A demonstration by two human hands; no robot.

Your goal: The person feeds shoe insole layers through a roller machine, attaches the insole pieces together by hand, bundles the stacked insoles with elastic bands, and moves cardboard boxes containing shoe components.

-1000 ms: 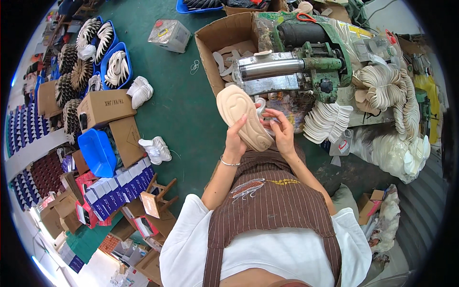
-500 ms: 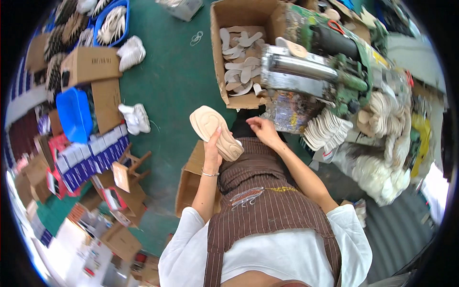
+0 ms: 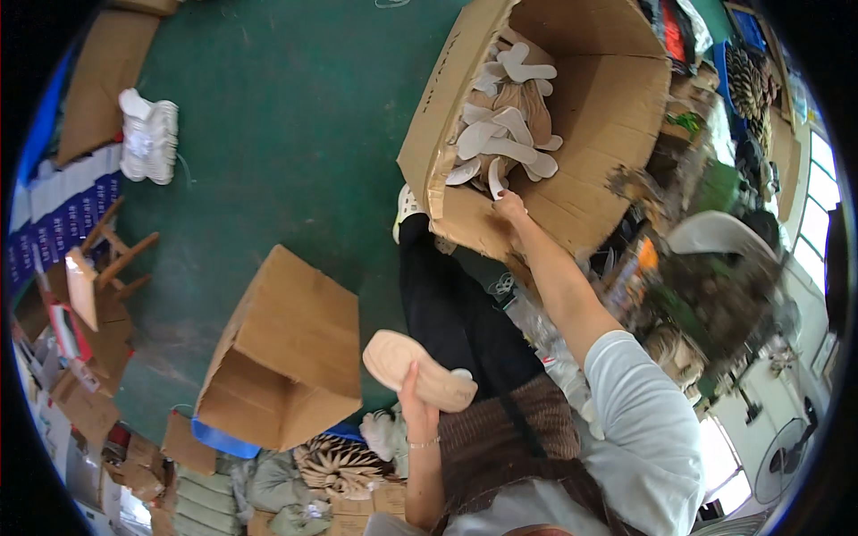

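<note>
My left hand [image 3: 416, 400] is closed around a beige shoe sole [image 3: 391, 355], held tilted above my lap; whether it is one piece or a stack I cannot make out. My right arm stretches to a large cardboard box [image 3: 601, 125]. At its near edge my right hand [image 3: 510, 206] is closed on a white insole [image 3: 495, 179], whose lower end is between the fingers. Behind that hand, a loose heap of white and tan insoles [image 3: 509, 134] lies inside the box.
A smaller open cardboard box [image 3: 299, 326] stands on the green floor at left. A tied bundle of white soles [image 3: 150, 138] lies farther left, near a wooden stool [image 3: 107, 259]. Cluttered, blurred machinery [image 3: 724, 295] stands at right, with a fan [image 3: 786, 456] beyond.
My view has swung toward the large box. My right hand has gone from beside the machine to the box and closed on a white insole. My left hand still holds the sole.
</note>
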